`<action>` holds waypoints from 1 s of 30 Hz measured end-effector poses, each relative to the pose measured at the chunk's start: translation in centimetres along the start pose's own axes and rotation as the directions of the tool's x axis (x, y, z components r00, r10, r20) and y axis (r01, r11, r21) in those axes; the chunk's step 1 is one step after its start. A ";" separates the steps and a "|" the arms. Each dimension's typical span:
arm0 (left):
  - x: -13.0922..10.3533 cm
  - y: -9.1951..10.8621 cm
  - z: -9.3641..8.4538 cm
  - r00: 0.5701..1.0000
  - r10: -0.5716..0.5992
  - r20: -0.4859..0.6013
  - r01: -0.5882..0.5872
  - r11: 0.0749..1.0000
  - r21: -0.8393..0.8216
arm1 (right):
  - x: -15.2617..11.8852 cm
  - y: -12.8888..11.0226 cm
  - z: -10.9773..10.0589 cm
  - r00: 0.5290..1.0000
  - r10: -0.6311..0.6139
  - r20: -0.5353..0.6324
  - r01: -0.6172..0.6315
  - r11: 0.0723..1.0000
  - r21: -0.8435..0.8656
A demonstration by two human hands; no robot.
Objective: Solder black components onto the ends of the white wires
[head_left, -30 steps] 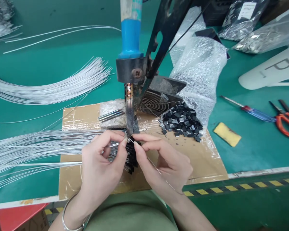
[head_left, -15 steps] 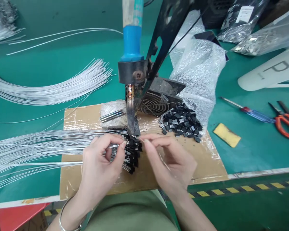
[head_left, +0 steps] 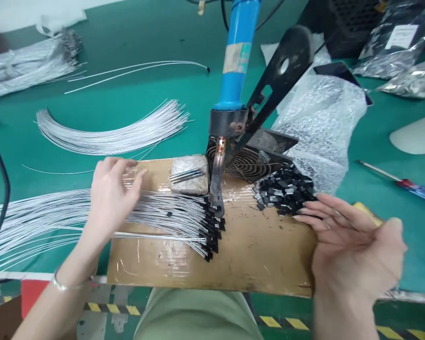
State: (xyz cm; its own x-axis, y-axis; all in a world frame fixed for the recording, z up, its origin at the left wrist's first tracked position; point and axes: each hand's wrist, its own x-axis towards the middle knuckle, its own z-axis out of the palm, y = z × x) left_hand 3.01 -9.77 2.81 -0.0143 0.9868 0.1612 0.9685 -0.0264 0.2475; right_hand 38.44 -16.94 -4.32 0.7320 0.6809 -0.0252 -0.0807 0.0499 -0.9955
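Left hand (head_left: 111,189) flat on wires (head_left: 163,215)

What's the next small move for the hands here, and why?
Probably the right hand closes on one black part from the pile. It is open, palm up, fingertips at the pile's edge and holding nothing, while the left hand rests on the wires beside the soldering iron.

Right hand (head_left: 354,245) motion-blurred; left hand (head_left: 111,189) covers part of wire bundle (head_left: 56,215), cut by left edge.

fan grille (head_left: 246,163); bubble wrap (head_left: 322,113); screwdriver (head_left: 400,182); green table (head_left: 134,42)
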 end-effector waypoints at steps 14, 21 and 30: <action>8.1 -1.4 4.3 0.963 0.200 0.180 -0.197 0.980 -0.035 | -0.7 0.2 0.8 1.000 0.007 -0.022 -0.008 0.999 -0.032; 8.2 -1.1 3.0 0.982 0.173 0.077 -0.166 0.982 -0.087 | -1.0 0.4 0.7 1.000 -0.018 0.001 0.018 1.000 -0.016; 9.3 2.9 5.8 0.965 0.216 0.150 -0.207 0.975 -0.075 | -1.2 0.5 0.5 0.997 -0.070 0.016 0.070 0.997 -0.015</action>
State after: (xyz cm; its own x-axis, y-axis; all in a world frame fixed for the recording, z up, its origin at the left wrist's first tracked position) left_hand 7.15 0.24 -0.49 0.2331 0.9702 0.0658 0.9292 -0.2422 0.2793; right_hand 37.17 -17.32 -4.69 0.7249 0.6874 0.0458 -0.0193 0.0868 -0.9960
